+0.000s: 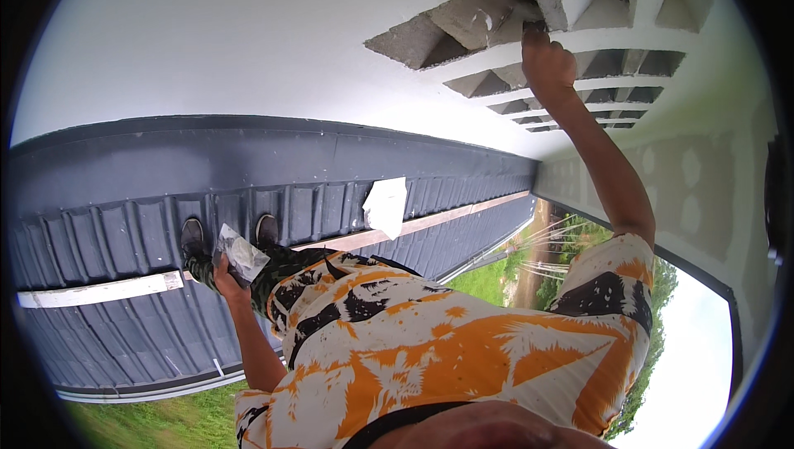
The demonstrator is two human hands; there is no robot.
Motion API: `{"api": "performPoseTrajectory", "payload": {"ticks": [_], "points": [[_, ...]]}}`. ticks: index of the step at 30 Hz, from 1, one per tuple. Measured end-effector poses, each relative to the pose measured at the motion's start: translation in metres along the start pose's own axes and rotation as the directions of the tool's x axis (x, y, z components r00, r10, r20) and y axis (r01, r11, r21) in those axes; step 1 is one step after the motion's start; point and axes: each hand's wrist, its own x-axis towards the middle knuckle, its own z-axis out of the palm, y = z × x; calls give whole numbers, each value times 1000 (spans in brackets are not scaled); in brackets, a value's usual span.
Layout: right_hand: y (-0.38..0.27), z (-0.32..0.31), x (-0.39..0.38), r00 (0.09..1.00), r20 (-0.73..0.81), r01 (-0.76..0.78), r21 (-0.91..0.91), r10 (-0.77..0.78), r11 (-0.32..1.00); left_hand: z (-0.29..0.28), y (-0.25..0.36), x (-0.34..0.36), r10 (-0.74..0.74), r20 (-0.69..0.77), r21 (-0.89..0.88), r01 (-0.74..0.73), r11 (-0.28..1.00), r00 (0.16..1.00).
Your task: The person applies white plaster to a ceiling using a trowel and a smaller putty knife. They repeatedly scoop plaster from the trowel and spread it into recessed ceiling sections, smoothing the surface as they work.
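Note:
My right hand (547,64) is raised, closed on a small dark tool (533,27), partly hidden, against the rough lower edge of an opening (488,19) in a white wall (248,35). The openings form rows of grey and white angled blocks, with chipped grey edges on the nearest. My left hand (231,279) is low in front of my legs, gripping a flat, pale rectangular piece (244,255) with cream material on it; whether it is a plate or a bag I cannot tell.
My shoes (192,234) stand on a ribbed dark roof (107,337) below the wall. A white sheet (385,205), a long wooden board (463,216) and a pale plank (99,290) lie there. A patched soffit (678,176) is at right; grass (149,416) shows beyond the roof's edge.

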Motion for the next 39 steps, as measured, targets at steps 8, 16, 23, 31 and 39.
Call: {"api": "performPoseTrajectory", "payload": {"ticks": [8, 16, 23, 31, 39], "points": [[-4, -12, -1, 995, -58, 80, -17, -81, 997, -20, -17, -10, -49, -112, -34, 45, 998, 993], [11, 0, -31, 989, -46, 140, 24, -139, 990, -24, -16, -9, -51, -113, -31, 48, 998, 992], [-6, -18, -19, 987, -140, 97, 104, -82, 990, -24, -14, 6, -10, 3, -16, 10, 1000, 1000], [-7, -2, 21, 984, 177, -26, 171, -5, 985, -18, -7, 0, 6, -47, -2, -6, 1000, 999], [-16, -22, -17, 1000, 15, 7, 131, -9, 991, -20, -11, -16, 40, -99, -66, -47, 997, 994]]}}
